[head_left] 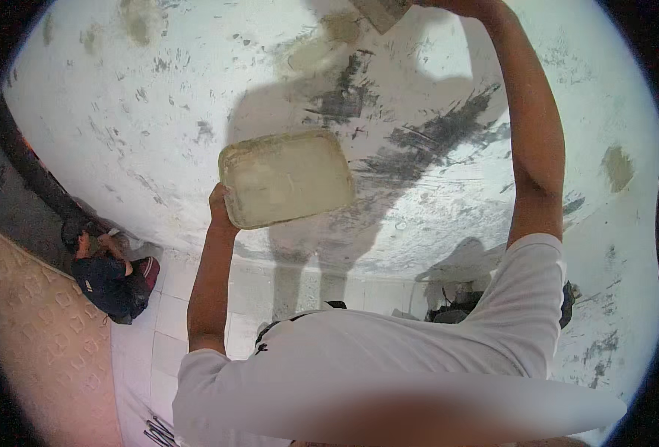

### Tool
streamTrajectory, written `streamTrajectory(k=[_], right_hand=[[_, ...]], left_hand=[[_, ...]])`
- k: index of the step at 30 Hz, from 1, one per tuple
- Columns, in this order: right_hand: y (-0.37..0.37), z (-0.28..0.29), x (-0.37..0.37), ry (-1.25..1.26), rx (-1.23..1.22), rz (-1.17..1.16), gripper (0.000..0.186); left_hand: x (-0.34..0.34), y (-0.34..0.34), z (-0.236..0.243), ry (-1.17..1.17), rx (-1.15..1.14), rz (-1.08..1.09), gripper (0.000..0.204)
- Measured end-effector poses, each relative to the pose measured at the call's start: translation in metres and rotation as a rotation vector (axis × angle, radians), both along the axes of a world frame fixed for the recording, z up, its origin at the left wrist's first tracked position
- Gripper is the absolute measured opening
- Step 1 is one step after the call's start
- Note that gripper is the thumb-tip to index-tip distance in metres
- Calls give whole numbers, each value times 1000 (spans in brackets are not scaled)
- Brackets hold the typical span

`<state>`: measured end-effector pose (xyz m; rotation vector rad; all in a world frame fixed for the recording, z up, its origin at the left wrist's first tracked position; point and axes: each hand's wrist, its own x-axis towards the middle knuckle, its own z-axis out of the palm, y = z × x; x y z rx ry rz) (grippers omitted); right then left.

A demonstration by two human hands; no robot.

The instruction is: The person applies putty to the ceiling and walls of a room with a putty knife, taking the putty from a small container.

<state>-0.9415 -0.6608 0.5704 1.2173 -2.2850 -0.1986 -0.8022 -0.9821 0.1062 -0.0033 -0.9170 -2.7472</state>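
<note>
My left hand (222, 208) is closed on the left edge of a shallow rectangular plastic tray (292, 180), pale and smeared with putty. The tray is held out in front of the wall, apart from my body. High up at the top edge, my right hand (460, 6) grips a flat, square-cornered putty knife (383, 13), partly cut off by the frame. Its blade lies at or close to the wall, beside a damp tan putty patch (340, 27); contact cannot be made out.
The white wall (173, 97) carries grey scuffs and my shadow. At left, a person in dark clothes (109, 276) crouches by the wall. Dark items (452, 302) sit low at its foot, right of centre. Thin rods (159, 430) lie on the tiled floor (169, 343) at lower left.
</note>
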Motion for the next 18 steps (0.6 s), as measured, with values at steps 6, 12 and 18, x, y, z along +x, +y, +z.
streamTrajectory(k=[6, 12, 18], right_hand=[[-8, 9, 3, 19, 22, 22, 19], [-28, 29, 10, 93, 115, -10, 21], [-45, 42, -14, 230, 260, 134, 24]], left_hand=[[-9, -6, -7, -19, -12, -26, 61], [-41, -14, -9, 50, -14, -275, 63], [-61, -7, 5, 44, -54, -307, 64]])
